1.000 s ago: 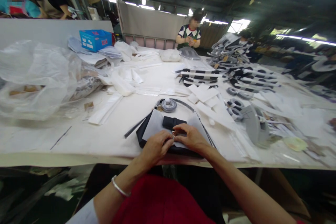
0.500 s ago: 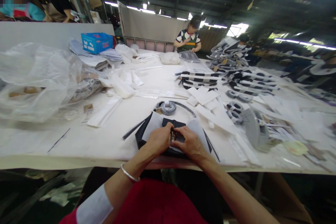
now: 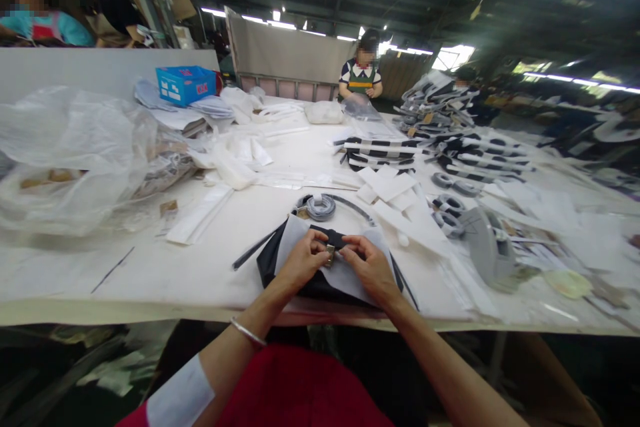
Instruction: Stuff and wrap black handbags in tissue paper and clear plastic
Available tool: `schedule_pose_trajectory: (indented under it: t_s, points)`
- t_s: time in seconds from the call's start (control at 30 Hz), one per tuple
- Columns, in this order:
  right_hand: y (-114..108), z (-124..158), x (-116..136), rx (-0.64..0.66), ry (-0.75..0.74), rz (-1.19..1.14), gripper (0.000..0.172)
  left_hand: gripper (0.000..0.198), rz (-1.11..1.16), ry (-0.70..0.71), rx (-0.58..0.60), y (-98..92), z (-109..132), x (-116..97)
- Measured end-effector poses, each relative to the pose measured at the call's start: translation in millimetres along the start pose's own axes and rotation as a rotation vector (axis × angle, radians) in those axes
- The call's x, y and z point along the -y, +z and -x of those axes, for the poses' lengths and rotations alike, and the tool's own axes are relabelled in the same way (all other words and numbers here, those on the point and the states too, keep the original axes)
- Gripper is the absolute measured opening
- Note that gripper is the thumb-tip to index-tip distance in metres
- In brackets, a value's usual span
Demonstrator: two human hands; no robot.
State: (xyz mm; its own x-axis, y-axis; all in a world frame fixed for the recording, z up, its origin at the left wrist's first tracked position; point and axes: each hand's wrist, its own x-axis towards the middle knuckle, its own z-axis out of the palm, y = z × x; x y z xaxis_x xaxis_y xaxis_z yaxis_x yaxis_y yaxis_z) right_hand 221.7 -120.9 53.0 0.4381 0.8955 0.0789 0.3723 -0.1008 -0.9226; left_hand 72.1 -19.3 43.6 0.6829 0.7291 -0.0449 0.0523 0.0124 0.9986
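Observation:
A black handbag (image 3: 267,260) lies on the table in front of me, with a white paper sheet (image 3: 289,238) over its front. At its middle, a small gold-coloured metal clasp (image 3: 330,254) hangs at a black strap (image 3: 334,237). My left hand (image 3: 303,259) is closed in a pinch, thumb against the clasp's left side and fingers on the strap above. From the right, my right hand (image 3: 371,268) pinches the strap just beside the clasp; its fingertips partly hide what they grip. Behind the bag rests a wrapped, coiled grey strap (image 3: 321,207).
Plastic bags (image 3: 75,153) spread over the left side, near a blue box (image 3: 186,85). White paper pieces (image 3: 393,190), wrapped straps (image 3: 383,152) and a grey tape dispenser (image 3: 483,243) lie to the right. A co-worker (image 3: 361,73) stands across the table.
My hands have moved slightly apart and the right fingers have shifted off the clasp to its right side. The clasp now shows more fully. The co-worker's hands have lowered.

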Motion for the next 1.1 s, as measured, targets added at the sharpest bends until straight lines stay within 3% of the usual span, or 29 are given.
schedule_pose_trajectory:
  t_s: [0.07,0.23,0.33,0.4,0.5,0.6,0.7,0.93,1.1]
  points:
    - [-1,-4,4,-0.031,0.026,0.05,0.03,0.035,0.056,0.001,-0.003,-1.6,1,0]
    - [-6,-17,14,0.12,0.058,0.126,0.033,0.04,0.126,-0.002,-0.015,-3.6,3,0]
    - [-6,-17,17,0.118,0.051,0.134,0.031,0.042,0.166,-0.019,-0.039,-3.0,4,-2]
    - [-4,-12,16,0.041,-0.025,0.18,0.025,0.042,0.19,-0.035,-0.049,-2.5,5,-4]
    - [-1,-1,14,-0.043,-0.264,0.296,0.017,0.039,0.209,-0.043,-0.04,-2.8,5,-6]
    - [1,7,15,-0.012,-0.497,0.425,0.016,0.038,0.231,-0.041,-0.018,-4.7,4,-8]
    - [3,11,16,0.059,-0.624,0.522,0.023,0.04,0.259,-0.054,-0.005,-7.4,3,-9]
    - [5,11,17,0.092,-0.691,0.642,0.028,0.035,0.289,-0.084,0.044,-12.0,2,-8]
    - [5,9,17,0.084,-0.691,0.594,0.024,0.037,0.294,-0.117,-0.016,-13.1,0,-3]
